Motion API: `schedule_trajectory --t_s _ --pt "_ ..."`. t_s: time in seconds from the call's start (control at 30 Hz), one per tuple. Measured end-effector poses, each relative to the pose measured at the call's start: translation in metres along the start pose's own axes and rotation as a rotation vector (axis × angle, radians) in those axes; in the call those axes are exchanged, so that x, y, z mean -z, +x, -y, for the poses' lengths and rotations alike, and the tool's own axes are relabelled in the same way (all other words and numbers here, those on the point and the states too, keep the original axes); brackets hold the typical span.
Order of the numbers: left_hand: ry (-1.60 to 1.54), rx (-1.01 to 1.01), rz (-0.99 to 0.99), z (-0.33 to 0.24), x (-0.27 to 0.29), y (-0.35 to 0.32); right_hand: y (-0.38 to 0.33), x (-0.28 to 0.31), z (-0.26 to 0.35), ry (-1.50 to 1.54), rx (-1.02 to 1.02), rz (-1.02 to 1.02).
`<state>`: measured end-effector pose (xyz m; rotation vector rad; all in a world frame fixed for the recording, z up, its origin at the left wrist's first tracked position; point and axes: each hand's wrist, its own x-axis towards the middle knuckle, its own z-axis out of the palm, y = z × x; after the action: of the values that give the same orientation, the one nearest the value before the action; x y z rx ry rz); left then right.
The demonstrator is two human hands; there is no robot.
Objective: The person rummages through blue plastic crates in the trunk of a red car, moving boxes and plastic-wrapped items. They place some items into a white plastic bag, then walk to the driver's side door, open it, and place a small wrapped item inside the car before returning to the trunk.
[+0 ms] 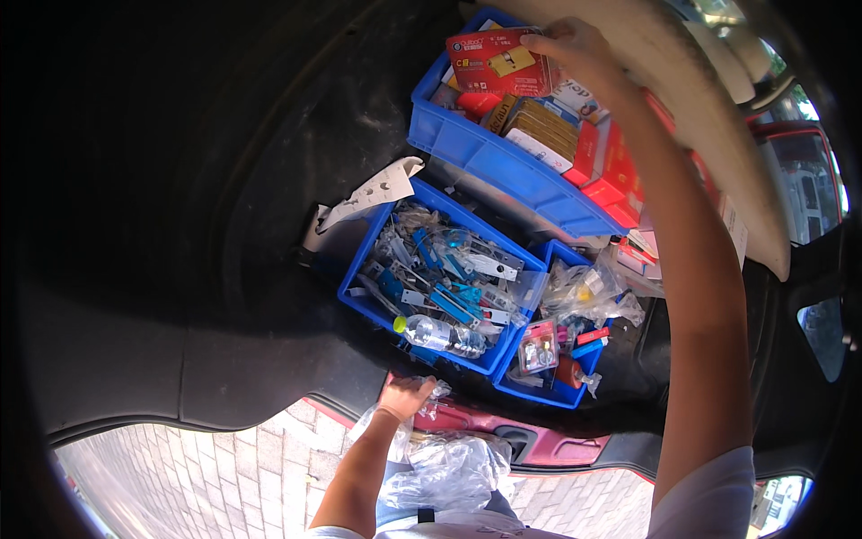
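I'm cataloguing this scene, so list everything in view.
long bin: one, blue, top
red package: one, red, over long bin
boxes: several, red and white, long bin
wide bin: one, blue, centre
hardware: many, silver and blue, wide bin
bottle: one, clear, atop hardware
small bin: one, blue, right of centre
plastic bags: several, clear, at small bin, lower centre
paper: one, white, centre-left
cargo lining: one, black, around bins
sill: one, red, lower centre
paving: one area, pale, below
left hand: one, bare, at plastic bags
right hand: one, bare, holding red package
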<state>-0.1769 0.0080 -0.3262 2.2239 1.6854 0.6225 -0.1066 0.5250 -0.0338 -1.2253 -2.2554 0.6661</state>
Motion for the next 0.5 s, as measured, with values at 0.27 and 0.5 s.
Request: schedule_trajectory --t_s 0.27,0.5 --pt "0.007 0.034 0.076 0.002 0.003 -0.007 -0.009 -0.031 0.043 -0.362 0.188 0.136" --pt "-0.001 0.059 0.084 -0.005 0.004 -0.008 0.012 -0.121 0.043 -0.349 0.299 0.029"
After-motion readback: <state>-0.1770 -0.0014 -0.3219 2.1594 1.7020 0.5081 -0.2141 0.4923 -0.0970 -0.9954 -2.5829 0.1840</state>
